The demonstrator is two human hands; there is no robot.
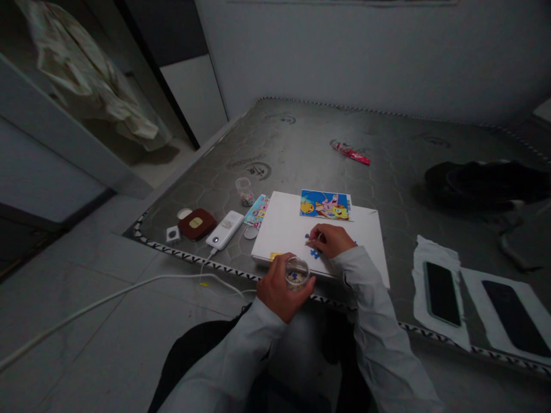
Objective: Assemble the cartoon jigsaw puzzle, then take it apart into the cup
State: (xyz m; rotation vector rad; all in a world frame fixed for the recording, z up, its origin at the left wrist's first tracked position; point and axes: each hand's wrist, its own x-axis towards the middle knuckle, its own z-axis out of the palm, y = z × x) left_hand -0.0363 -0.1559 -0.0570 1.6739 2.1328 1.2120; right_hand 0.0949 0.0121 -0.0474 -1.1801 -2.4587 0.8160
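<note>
My left hand (282, 289) is wrapped round a small clear plastic jar (297, 271), tilted so its round mouth faces me. Blue and pale jigsaw pieces (295, 276) lie inside it. Over the white box (284, 221), my right hand (330, 241) is closed in a pinch at a small jigsaw piece (307, 242), partly hidden by the fingertips. Several blue jigsaw pieces (315, 253) lie on the box just below that hand. A colourful cartoon picture card (326, 205) rests toward the box's far edge, beyond the right hand.
Left of the box are a second clear jar (245, 192), a patterned card (257, 212), a round lid (250, 232), a white power bank (225, 229) with a cable and a brown case (198, 223). A red wrapper (350, 152) lies farther back; a phone (442, 293) lies right.
</note>
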